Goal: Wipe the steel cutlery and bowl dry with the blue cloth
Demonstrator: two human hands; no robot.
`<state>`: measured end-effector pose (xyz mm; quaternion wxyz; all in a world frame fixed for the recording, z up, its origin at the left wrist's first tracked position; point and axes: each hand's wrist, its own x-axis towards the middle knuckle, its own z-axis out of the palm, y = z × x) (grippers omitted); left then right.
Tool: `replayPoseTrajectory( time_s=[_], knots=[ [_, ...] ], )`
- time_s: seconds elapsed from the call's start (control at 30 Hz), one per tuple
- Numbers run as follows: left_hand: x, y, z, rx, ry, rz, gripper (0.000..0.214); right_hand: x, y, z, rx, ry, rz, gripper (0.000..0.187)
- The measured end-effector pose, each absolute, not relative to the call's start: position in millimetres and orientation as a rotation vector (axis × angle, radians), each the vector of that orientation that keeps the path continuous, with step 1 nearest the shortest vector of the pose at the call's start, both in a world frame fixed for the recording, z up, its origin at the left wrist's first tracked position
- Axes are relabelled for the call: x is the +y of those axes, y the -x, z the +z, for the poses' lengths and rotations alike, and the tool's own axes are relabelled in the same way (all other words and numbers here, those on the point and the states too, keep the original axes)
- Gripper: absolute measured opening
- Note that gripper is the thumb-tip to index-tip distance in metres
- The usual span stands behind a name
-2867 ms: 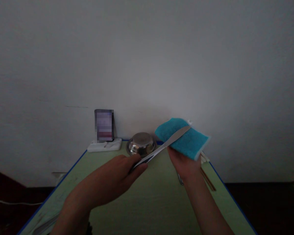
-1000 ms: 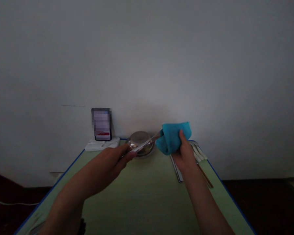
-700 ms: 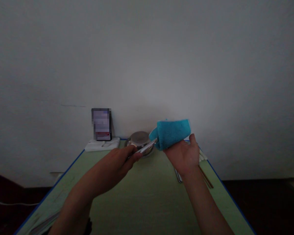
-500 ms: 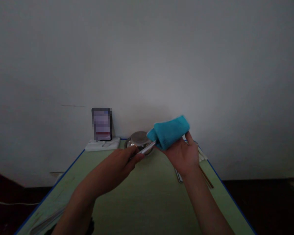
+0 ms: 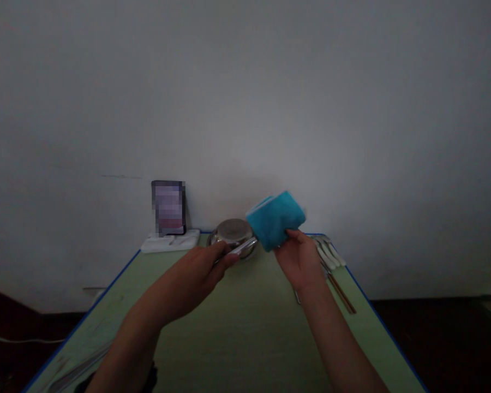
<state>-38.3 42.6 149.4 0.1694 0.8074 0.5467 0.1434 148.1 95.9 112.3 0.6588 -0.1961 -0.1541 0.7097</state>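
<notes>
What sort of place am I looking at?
Probably a home, perhaps a dining corner, though little of the room shows: a green table by a plain wall, with an upturned metal bowl and white-handled cutlery on it.

A mirror-like gloss is shown on the side of the upturned round silver metal bowl (image 5: 234,229), with a duller finish seen on top. In front of it, light is caught along the smooth, slim silver metal utensil (image 5: 244,247). To the bowl's right, a soft, matt surface is presented by the folded turquoise cloth (image 5: 276,221); farther right, wood is suggested by the thin straight brown chopsticks (image 5: 342,295). To the bowl's left, a smooth, plastic-like finish is given by the flat white stand (image 5: 151,245)
</notes>
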Motion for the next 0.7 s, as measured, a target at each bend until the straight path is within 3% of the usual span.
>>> replayPoseTrajectory(
  time_s=[0.27, 0.7],
  knots=[
    [41.7, 39.3, 148.0, 1.478, -2.292, 0.408, 0.033, 91.7, -146.1, 120.8, -0.318, 0.559, 1.474, 0.024],
    [31.4, 30.3, 152.1, 1.392, -2.284, 0.244, 0.033, 94.7, -145.6, 117.6, -0.156, 0.637, 1.337, 0.030]
  ],
)
